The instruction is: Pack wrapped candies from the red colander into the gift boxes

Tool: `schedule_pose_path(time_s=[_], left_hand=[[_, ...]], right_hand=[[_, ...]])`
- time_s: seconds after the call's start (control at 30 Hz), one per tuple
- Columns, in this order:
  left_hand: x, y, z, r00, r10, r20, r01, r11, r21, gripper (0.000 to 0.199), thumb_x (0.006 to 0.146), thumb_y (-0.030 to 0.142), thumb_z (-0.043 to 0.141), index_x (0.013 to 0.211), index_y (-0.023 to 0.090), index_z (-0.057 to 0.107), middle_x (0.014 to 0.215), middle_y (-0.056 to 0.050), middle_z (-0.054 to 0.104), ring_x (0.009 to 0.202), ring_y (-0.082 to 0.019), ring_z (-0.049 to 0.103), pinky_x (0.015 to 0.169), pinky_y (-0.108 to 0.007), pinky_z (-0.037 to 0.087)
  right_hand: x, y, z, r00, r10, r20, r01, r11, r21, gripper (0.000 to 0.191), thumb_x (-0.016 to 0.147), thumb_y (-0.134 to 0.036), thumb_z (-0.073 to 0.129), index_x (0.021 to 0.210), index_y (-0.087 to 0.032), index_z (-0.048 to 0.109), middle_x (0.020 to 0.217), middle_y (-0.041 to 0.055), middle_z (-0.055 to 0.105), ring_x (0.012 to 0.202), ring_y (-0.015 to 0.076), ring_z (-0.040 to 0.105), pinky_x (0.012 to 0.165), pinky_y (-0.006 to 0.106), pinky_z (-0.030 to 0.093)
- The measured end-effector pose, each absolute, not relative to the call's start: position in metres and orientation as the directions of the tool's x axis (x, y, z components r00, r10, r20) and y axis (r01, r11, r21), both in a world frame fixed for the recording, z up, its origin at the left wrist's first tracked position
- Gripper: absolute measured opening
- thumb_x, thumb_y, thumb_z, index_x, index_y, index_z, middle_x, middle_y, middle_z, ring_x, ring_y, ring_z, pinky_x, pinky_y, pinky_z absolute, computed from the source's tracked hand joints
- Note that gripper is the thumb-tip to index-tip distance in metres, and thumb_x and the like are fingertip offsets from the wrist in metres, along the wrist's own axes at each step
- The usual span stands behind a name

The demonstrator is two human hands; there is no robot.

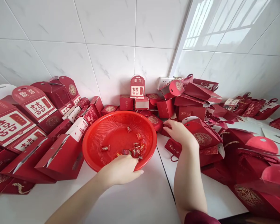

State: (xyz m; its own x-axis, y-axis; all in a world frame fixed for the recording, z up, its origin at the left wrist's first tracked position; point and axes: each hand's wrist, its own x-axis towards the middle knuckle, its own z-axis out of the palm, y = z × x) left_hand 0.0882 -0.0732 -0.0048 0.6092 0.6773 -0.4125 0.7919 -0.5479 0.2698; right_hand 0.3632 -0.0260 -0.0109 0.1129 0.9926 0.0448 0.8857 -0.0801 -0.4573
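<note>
A round red plastic basket (pixel 95 124) holds several small wrapped candies (pixel 136 151). My left hand (pixel 120 169) lies over its near rim, thumb outside and the other fingers inside. It appears closed on the rim, though its fingertips are hidden. Right of the basket, my right hand (pixel 178 132) reaches among red gift boxes. Its fingers curl at a small red box (pixel 164 133), partly covered by the hand. Below that hand sits a red box with gold writing and a cord loop (pixel 174 147).
Red gift boxes (pixel 60 155) are packed along the left. More red boxes (pixel 247 152) with cords crowd the right. One upright box (pixel 137 87) stands on smaller boxes against the tiled wall (pixel 109 62). A white power strip (pixel 164 81) is behind the pile.
</note>
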Motion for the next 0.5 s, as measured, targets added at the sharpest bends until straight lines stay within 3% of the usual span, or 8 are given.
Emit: schedule_pose_path(time_s=[0.13,0.37,0.5], left_hand=[[0.087,-0.067,-0.005,0.616,0.671,-0.412,0.787,-0.547,0.285,0.041,0.088,0.052,0.045,0.083,0.019,0.068,0.084,-0.010,0.070,0.077,-0.030,0.068,0.065,-0.038,0.049],[0.089,-0.065,-0.009,0.584,0.680,-0.444,0.811,-0.515,0.278,0.041,0.086,0.051,0.046,0.094,0.019,0.070,0.093,-0.013,0.071,0.085,-0.034,0.068,0.070,-0.043,0.052],[0.090,-0.067,-0.010,0.583,0.692,-0.425,0.811,-0.521,0.265,0.035,0.085,0.044,0.047,0.090,0.019,0.071,0.087,-0.013,0.070,0.083,-0.034,0.068,0.070,-0.042,0.052]], right_hand=[[0.350,-0.003,-0.030,0.073,0.995,-0.073,0.894,-0.097,-0.438,0.024,0.093,-0.022,0.052,0.110,-0.017,0.069,0.116,0.0113,0.072,0.105,0.0243,0.066,0.085,0.030,0.047],[0.344,0.008,-0.041,0.017,0.991,-0.130,0.905,-0.071,-0.419,0.030,0.094,-0.019,0.047,0.111,-0.020,0.072,0.116,0.0102,0.073,0.109,0.0238,0.065,0.089,0.030,0.046],[0.344,0.011,-0.049,0.009,0.976,-0.216,0.908,-0.099,-0.408,0.031,0.093,-0.017,0.047,0.097,-0.023,0.077,0.105,0.0088,0.076,0.091,0.0243,0.070,0.079,0.031,0.050]])
